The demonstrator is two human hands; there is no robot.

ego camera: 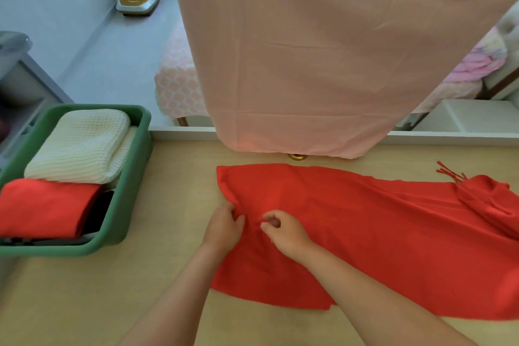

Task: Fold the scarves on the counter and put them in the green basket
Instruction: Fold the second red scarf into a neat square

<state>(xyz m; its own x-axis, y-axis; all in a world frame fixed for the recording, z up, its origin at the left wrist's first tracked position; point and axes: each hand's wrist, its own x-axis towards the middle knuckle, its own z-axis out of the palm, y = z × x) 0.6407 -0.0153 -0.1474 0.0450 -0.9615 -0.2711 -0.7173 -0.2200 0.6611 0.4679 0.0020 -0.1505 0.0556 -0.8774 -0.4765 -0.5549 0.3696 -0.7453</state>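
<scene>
- Wooden desk [174, 177] carries the green basket [132, 185]; right of the basket a red scarf [393, 233] lies spread, judged not yet folded.
- Left hand [223, 226] and right hand [286, 230] each pinch its cloth at the end nearest the basket.
- Basket holds a folded cream knit scarf [78, 146], a folded red scarf [45, 205], something dark [99, 213] beneath.
</scene>
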